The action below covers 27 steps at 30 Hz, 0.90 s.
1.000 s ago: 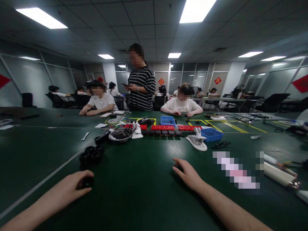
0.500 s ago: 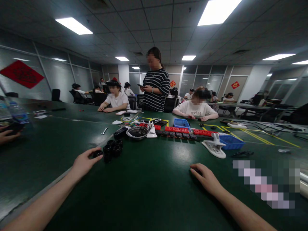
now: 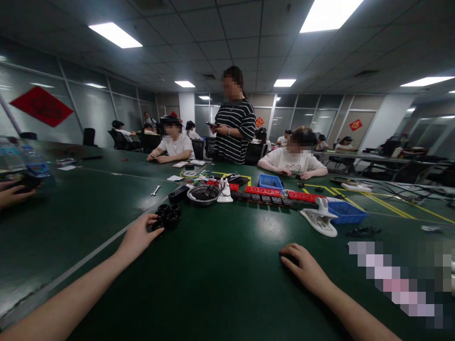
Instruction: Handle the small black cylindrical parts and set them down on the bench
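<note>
My left hand reaches forward over the green table and its fingertips touch the near side of a cluster of black round parts. Whether a part is gripped in the fingers I cannot tell. My right hand rests palm down on the table, fingers curled over a small dark object that is mostly hidden.
Beyond the cluster stand a metal bowl, red socket strips, two blue bins, a white clamp-like tool and a wrench. Two seated people and one standing person are across the table. Another person's hand is at far left.
My left hand moved from near my body forward to the cluster of black parts. The view swung left. My right hand stayed over its dark object.
</note>
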Motion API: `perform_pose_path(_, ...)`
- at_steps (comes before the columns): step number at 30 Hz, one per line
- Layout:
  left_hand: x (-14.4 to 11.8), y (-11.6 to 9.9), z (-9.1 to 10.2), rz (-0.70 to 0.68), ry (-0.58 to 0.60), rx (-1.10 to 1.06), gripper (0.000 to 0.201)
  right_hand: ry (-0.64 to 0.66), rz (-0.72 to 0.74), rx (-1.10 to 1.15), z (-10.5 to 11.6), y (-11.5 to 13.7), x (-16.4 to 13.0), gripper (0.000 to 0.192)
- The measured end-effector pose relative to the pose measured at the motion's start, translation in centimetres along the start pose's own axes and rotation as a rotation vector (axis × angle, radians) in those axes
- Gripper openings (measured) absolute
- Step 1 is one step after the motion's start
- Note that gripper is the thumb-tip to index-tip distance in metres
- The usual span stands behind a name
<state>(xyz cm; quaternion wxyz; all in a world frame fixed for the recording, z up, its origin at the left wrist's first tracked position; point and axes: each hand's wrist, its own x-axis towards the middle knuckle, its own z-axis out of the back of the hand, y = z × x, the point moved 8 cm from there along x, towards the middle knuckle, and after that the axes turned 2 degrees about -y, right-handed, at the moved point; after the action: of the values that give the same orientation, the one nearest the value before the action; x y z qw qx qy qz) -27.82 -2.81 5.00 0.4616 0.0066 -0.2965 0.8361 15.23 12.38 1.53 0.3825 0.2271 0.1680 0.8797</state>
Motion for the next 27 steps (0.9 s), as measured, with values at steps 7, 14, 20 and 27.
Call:
perform_pose_path(7,-0.1,0.6,0.3,-0.038,-0.070,0.151,0.062,0.016,-0.019,-0.003,0.0,0.1,0.0,0.024)
perform_pose_path(14,4.6,0.6,3.1,-0.065,-0.091,0.124,0.055,0.015,-0.010,-0.014,-0.1,-0.1,0.0,0.024)
perform_pose_path(20,11.2,-0.1,-0.4,-0.085,0.244,0.081,0.047,0.017,-0.021,-0.013,-0.2,-0.3,0.0,0.023)
perform_pose_path(27,13.2,1.0,-2.8,-0.039,0.415,0.095,0.031,0.035,-0.030,-0.006,-0.2,-0.4,0.0,0.025)
